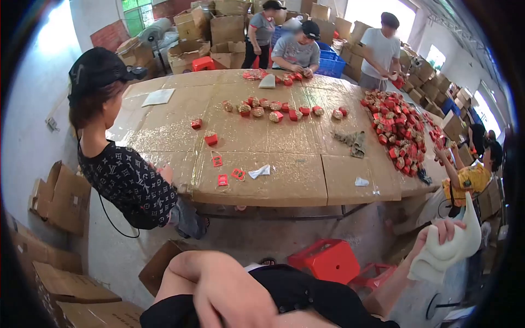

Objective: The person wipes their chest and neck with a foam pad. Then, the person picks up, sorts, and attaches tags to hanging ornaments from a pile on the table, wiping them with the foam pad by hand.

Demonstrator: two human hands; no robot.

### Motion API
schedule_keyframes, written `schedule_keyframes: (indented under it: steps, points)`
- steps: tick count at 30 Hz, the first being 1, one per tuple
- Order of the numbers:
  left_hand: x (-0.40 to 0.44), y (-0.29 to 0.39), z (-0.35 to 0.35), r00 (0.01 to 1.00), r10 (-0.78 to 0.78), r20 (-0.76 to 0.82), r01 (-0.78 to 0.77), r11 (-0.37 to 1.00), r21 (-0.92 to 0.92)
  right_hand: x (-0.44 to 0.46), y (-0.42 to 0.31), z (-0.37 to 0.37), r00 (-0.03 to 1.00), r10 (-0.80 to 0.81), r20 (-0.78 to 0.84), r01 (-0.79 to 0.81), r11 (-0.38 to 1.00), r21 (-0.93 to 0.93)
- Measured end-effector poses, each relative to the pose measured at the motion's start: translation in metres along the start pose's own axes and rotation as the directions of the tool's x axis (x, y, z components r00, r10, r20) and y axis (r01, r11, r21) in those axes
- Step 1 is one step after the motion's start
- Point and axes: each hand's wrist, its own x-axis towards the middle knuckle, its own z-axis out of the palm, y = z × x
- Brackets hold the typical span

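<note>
My right hand (pixel 445 232), at the lower right, has its fingers closed round a bent white soft sheet (pixel 462 246) that looks like foam or thick cloth. One end of the sheet points up and the other hangs below the hand. My left hand (pixel 235 295) is bent in front of my black shirt (pixel 287 287) at the bottom edge. It is slightly blurred and its fingertips are cut off, so its grip cannot be made out. Both hands are away from the cardboard-covered table (pixel 257 191).
Red-and-gold ornaments (pixel 402 134) are heaped on the table's right side, with several in a row mid-table. A rag (pixel 353 143) and red tags (pixel 222 180) lie there too. A person (pixel 126 158) stands at left; others work opposite and right. A red stool (pixel 333 259) stands before me.
</note>
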Motion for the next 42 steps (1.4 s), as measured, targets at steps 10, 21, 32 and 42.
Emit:
schedule_keyframes:
  steps: [10, 21, 32, 42]
  points:
    - [-0.006, -0.029, 0.021, 0.862, 0.215, -0.459, -0.230, 0.973, 0.024, -0.017, -0.013, -0.013, 0.993, -0.028, -0.112, 0.020, 0.997, -0.073]
    - [-0.017, -0.025, 0.020, 0.694, 0.653, -0.303, -0.714, 0.678, -0.174, -0.025, -0.018, -0.003, 0.996, -0.018, -0.085, 0.008, 0.993, -0.122]
    - [0.040, -0.033, 0.009, 0.905, 0.107, -0.411, -0.137, 0.990, -0.043, -0.024, -0.016, -0.005, 0.997, 0.051, -0.064, -0.064, 0.974, -0.216]
    - [0.041, -0.028, 0.041, 0.763, -0.077, -0.642, 0.258, 0.946, 0.194, -0.011, 0.006, -0.020, 0.993, 0.084, -0.081, -0.094, 0.986, -0.140]
